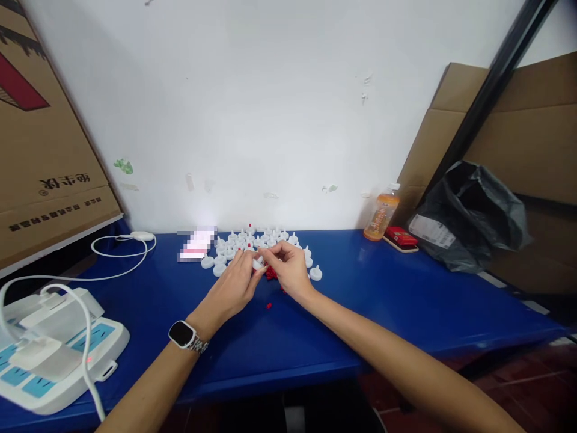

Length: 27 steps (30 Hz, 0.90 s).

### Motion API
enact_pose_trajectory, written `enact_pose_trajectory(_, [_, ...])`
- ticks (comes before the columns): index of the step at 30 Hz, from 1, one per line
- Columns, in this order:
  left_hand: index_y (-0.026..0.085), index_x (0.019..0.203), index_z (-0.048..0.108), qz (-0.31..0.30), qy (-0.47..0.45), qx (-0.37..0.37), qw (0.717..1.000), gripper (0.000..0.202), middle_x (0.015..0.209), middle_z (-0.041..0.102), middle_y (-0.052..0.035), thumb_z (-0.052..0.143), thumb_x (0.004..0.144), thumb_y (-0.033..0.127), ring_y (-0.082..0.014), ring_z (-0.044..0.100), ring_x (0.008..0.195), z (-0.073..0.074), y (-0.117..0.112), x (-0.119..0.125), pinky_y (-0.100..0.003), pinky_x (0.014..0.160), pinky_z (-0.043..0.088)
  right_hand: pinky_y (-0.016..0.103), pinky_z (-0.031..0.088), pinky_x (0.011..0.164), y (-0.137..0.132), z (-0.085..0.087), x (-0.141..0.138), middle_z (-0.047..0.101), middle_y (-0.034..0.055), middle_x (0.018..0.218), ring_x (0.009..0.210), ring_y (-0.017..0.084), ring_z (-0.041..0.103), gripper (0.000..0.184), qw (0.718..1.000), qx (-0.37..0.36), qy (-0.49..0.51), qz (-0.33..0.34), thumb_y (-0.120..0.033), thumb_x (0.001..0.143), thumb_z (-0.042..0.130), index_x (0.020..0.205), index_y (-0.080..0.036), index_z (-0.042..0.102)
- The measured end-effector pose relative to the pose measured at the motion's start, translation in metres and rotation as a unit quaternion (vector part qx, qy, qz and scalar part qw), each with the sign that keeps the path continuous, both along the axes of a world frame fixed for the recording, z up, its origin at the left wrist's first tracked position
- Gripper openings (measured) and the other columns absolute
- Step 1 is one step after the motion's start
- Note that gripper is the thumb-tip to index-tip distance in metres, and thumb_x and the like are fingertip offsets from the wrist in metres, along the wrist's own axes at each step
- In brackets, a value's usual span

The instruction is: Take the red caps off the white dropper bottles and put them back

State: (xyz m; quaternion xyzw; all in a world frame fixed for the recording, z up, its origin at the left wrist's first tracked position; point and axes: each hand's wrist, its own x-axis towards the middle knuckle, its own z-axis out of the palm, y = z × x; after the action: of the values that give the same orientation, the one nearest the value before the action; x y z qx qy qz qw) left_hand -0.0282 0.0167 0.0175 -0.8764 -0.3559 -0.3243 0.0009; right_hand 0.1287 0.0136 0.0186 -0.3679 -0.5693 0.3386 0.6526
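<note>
While a blue table (383, 300) carries the clutter, a white power strip (54, 355) w/ plugged-in adapters sits at its near left edge, its white cable (121, 255) looping back toward the wall. A cardboard box (40, 150) leans at far left; more cardboard (527, 132) and a black plastic bag (473, 213) stand at right, behind a dark pole (491, 90). An orange bottle (381, 215) stands by the wall, just beside a red pack (400, 237). None of these lie between the hands and the work.

A cluster of small white caps (252, 240) spreads across the table's middle, near the wall, w/ one stray white cap (315, 273) at right. Tiny red pieces (271, 273) lie just under the hands; one loose red bit (268, 306) sits nearer the table's front edge.

The left hand (234, 285), smartwatch (184, 335) on the wrist, pinches a small white cap piece (258, 263) at its fingertips. The right hand (288, 267) meets it, fingers curled and touching the same piece; whether it grips anything of its own cannot be told. Both hands hover just above the table, at the cluster's near edge.
</note>
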Motion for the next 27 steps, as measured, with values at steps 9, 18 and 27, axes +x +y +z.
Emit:
enact_pose_trajectory(9, [0.018,0.145,0.031,0.059,-0.049,-0.012,0.997,0.052,0.099,0.056,-0.0067,0.044,0.100,0.042,-0.0255,0.055,0.098,0.003,0.013,-0.019,-0.045,0.091,0.048,0.024,0.042,0.063,0.081,0.040,0.024,0.063,-0.0011,0.069,0.065,0.013,0.056,0.016,0.960,0.042,-0.271,-0.061,-0.032,0.086,0.059,0.077,-0.020,0.056])
enact_pose_trajectory(18, [0.020,0.117,0.055,0.066,-0.019,-0.017,0.998,0.027,0.098,0.057,-0.0070,0.041,0.100,0.036,-0.0258,0.053,0.097,0.003,0.014,-0.025,-0.044,0.087,0.046,0.027,0.043,0.077,0.171,0.039,0.007,0.071,0.0111,0.098,0.089,0.020,0.062,0.016,0.812,-0.033,-0.569,-0.127,-0.017,0.087,0.055,0.098,-0.016,0.067])
enact_pose_trajectory(27, [0.020,0.113,0.055,0.064,-0.021,-0.028,0.997,0.023,0.099,0.057,-0.0065,0.041,0.099,0.031,-0.0253,0.052,0.096,0.003,0.015,-0.027,-0.043,0.086,0.046,0.027,0.044,0.076,0.169,0.030,0.005,0.073,0.0107,0.100,0.090,0.020,0.065,0.021,0.788,-0.048,-0.606,-0.099,-0.030,0.089,0.059,0.101,-0.016,0.070])
